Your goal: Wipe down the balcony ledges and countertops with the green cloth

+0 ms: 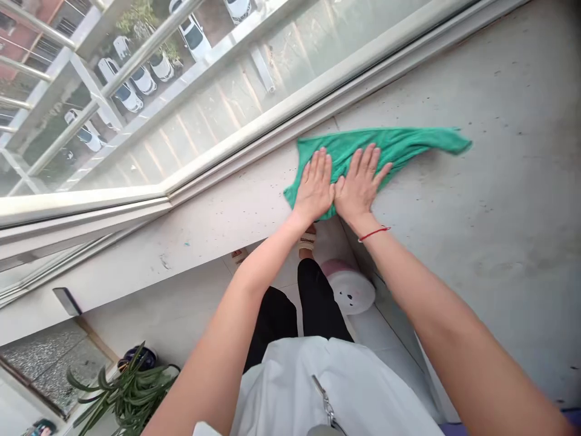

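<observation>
On the speckled pale ledge (454, 206) beside the window frame (281, 116): one green cloth (408, 144), spread and creased. Upon it, the person's left hand (315, 186), palm down, fingers extended, nearly together; right hand (358, 188), palm down, fingers slightly apart, little finger splayed; red bracelet (374, 233) at its wrist.

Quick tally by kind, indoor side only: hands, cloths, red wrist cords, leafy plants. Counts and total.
Hands: 2 (left hand, right hand)
Green cloth: 1
Red wrist cord: 1
Leafy plant: 1
Total: 5
</observation>
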`<state>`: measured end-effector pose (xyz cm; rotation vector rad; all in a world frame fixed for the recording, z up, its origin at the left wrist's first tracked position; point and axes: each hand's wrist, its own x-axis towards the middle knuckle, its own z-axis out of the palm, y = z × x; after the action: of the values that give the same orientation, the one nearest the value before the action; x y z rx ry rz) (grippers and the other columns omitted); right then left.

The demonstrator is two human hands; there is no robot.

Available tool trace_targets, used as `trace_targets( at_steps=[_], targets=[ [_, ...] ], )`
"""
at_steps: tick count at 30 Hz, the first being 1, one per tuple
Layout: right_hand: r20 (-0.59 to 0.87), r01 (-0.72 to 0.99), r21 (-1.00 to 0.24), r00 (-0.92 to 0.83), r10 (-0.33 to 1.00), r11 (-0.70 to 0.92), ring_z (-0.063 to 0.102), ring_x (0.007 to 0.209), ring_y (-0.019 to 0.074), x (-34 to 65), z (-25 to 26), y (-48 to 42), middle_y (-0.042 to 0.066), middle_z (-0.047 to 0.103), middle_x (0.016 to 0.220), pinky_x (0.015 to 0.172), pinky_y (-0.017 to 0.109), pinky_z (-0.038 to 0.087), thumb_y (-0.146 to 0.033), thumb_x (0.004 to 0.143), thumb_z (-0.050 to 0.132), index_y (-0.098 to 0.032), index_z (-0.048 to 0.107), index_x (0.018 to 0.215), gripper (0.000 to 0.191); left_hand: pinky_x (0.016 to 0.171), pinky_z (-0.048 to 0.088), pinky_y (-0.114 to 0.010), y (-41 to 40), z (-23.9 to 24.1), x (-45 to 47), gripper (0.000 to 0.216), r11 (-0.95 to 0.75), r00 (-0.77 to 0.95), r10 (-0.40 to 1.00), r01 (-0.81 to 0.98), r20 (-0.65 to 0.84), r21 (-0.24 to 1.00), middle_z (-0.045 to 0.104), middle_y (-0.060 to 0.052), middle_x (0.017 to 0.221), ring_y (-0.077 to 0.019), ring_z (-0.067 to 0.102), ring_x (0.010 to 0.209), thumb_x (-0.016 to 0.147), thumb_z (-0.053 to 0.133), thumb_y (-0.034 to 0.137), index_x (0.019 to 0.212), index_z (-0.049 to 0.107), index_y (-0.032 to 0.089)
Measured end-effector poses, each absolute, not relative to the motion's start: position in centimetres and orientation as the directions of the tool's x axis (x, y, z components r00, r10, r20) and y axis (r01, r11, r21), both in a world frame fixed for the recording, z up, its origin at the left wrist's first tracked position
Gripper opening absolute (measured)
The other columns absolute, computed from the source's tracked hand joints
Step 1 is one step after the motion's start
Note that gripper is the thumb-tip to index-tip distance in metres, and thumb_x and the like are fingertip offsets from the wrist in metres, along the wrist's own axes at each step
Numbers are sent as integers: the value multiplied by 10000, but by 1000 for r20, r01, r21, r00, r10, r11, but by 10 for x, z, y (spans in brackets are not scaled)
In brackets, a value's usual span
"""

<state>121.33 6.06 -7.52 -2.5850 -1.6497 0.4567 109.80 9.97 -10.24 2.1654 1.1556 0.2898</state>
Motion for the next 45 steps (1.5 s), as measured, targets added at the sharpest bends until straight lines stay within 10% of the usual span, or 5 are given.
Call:
trace_targets(
  at_steps=[14,24,30,37,45],
  targets=[
    [-40,363,-666,-890,455,652,303,1670,237,909,-67,161,114,376,1754,1398,430,290,-148,1103,362,-89,456,1682,589,1380,127,-619,62,-56,783,767,402,-380,906,909,-186,106,221,-393,1734,-413,84,1707,1007,417,321,1606,348,-154],
    [-152,832,-555,-113,982,10,482,1416,421,1241,-96,126,228,594,1506,1164,700,386,-280,984,443,-137,698,1435,537,1408,100,-547,130,-84,1097,664,-161,330,907,848,-263,505,312,-261,1760,-315,159,1705,1038,501,246,1652,414,8],
    [-19,656,-633,517,856,-410,453,1388,482,1189,-115,97,275,574,1432,1191,720,286,-373,1066,258,-108,668,1450,621,1396,126,-328,133,-80,1078,639,-356,582,784,706,-215,612,374,-41,1770,-137,202,1684,1093,171,161,1676,431,135],
    [-59,650,-708,-446,893,277,524,1469,256,918,-50,142,108,640,1454,1311,514,418,-192,1092,274,-275,658,1487,557,1402,219,-529,114,-37,816,631,182,-270,955,861,124,475,342,-233,1729,-248,242,1694,1122,241,285,1735,185,142],
    [-67,502,-484,-838,541,717,177,1705,152,893,-41,191,62,379,1755,1437,390,208,81,920,189,-74,288,1743,843,1352,312,-479,120,-40,763,593,88,-115,992,921,50,381,506,-278,1594,-311,423,1581,1039,327,202,1564,545,35]
  ],
)
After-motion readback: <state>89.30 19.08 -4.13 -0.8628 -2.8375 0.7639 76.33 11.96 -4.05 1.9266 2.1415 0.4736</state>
